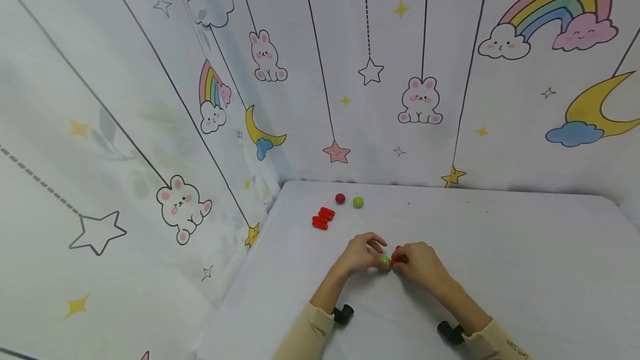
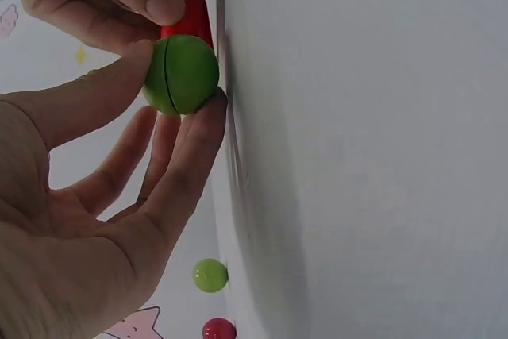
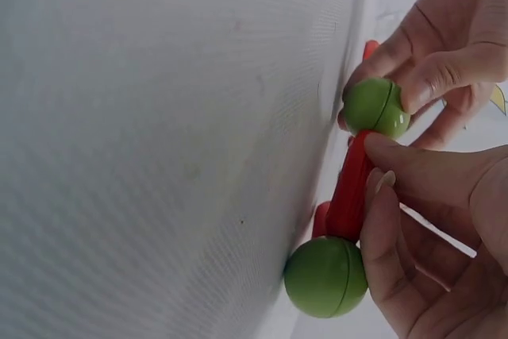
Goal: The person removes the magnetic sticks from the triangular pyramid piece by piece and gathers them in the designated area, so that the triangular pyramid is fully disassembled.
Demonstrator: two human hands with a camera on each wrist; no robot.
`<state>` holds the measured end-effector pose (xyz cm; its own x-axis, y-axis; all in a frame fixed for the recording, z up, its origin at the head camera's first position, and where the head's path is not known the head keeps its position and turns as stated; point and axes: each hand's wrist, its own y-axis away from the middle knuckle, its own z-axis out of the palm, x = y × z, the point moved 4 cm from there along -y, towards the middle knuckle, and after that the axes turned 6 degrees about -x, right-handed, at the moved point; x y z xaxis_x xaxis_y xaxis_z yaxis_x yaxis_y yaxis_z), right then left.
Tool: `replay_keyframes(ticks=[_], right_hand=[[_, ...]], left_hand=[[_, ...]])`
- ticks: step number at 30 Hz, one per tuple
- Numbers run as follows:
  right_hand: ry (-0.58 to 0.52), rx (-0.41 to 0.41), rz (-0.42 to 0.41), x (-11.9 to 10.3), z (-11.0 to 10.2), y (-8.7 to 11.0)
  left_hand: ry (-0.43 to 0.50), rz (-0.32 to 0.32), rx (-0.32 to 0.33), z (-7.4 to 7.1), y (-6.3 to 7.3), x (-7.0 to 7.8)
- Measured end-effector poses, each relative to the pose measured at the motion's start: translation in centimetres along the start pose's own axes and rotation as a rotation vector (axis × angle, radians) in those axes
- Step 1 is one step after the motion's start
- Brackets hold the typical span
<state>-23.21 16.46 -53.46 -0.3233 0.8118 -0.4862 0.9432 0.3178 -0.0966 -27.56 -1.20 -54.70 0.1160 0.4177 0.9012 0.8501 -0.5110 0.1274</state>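
Note:
My left hand (image 1: 361, 253) pinches a glossy green ball (image 2: 181, 75) between thumb and fingertips, close over the white table. With thumb and index finger, my right hand (image 1: 422, 265) grips a short red stick (image 3: 348, 192). One end of that stick meets the left hand's ball. At its other end sits a second green ball (image 3: 325, 277), low by the tabletop in the right wrist view. Part of another red stick (image 3: 321, 218) shows behind the gripped one. In the head view the right fingers hide most of the sticks.
Further back on the white table (image 1: 525, 249) lie several red sticks (image 1: 323, 218) side by side. A red ball (image 1: 340, 198) and a light green ball (image 1: 358, 202) rest behind them. Patterned white cloth walls (image 1: 310, 99) border the table at the back and left.

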Motion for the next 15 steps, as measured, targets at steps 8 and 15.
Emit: replay_keyframes(ticks=[8,15], right_hand=[[0.031,-0.048,0.022,0.5,-0.3,0.2],[0.031,-0.052,0.043,0.6,-0.3,0.0]], left_hand=[[-0.034,-0.014,0.102,-2.5,0.0,-0.9],[0.01,0.009,0.125,-3.8,-0.2,-0.5]])
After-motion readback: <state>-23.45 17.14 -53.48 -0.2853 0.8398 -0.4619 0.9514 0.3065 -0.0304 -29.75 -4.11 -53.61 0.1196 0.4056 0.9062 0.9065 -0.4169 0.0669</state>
